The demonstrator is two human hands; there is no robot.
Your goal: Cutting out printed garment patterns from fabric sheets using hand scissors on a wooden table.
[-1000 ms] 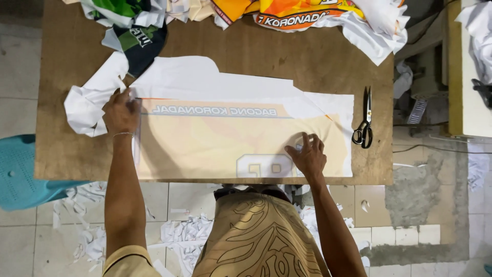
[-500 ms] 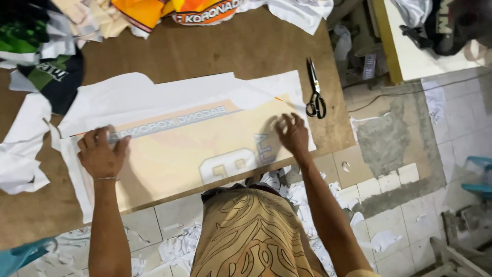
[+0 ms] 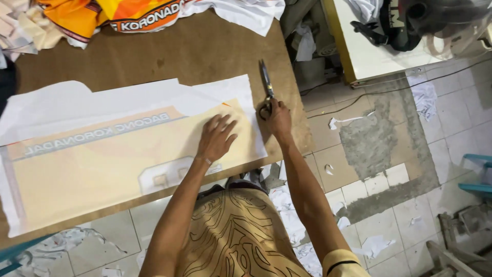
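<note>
**Hands at the fabric's right end**

On the brown board table (image 3: 154,56), the left hand (image 3: 216,137) lies flat, fingers spread, holding nothing, pressing the pale cream printed fabric panel (image 3: 123,164). The right hand (image 3: 278,117) is curled around the handles of the dark metal scissors (image 3: 266,84), whose closed blades point away along the table's right edge. The panel's white border ends just beside the scissors. Bare wood stretches beyond, up to heaped orange and white cloth (image 3: 128,13). White scraps (image 3: 292,225) litter the tiled floor.
</note>
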